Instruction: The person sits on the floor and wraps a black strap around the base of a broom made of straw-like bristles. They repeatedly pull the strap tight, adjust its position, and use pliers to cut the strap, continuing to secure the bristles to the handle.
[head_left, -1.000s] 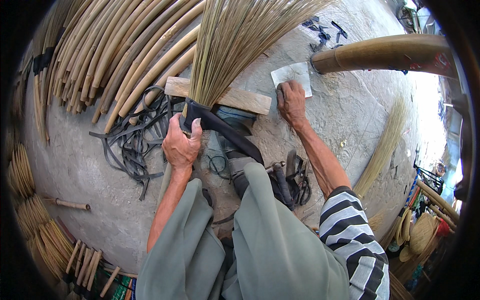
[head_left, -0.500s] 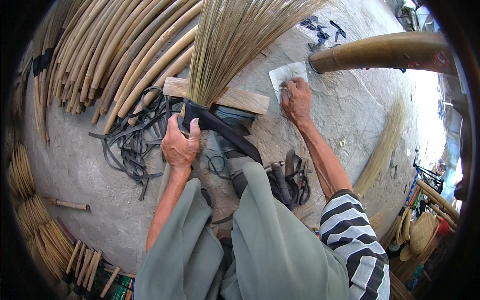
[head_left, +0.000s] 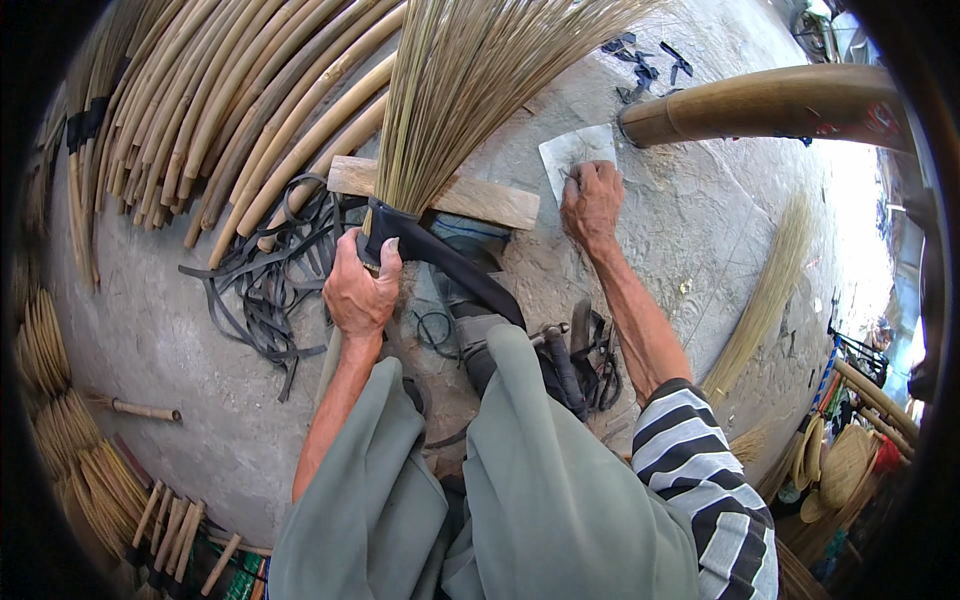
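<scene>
A: What fills the frame, biggest first?

B: A grey concrete floor (head_left: 160, 340). Across the upper left lies a fan of long bent cane poles (head_left: 200, 110), and 1 thick bamboo pole (head_left: 760, 105) comes in from the upper right. At centre top a broom head of straw bristles (head_left: 470, 90) spreads upward, its base lying over a short wooden block (head_left: 480, 200).

A: Where is the broom held?

B: At its bound neck, centre frame, where a black strap (head_left: 450, 265) wraps the bristles. The left hand (head_left: 358, 292) has its grip closed around that neck. I'd judge that the right place to take it: the bundle looks light, stiff where it is bound, loose and springy toward the tips, and the bristles could slip out if squeezed higher up.

A: And the other hand?

B: The right hand (head_left: 592, 200) is pressed down on a small pale sheet (head_left: 572, 150) on the floor, fingers curled; whether they pinch anything I cannot tell.

A: Smaller things?

B: A tangle of black strips (head_left: 270, 290) left of the wrist, and a loose straw bundle (head_left: 765, 290) at the right.
</scene>
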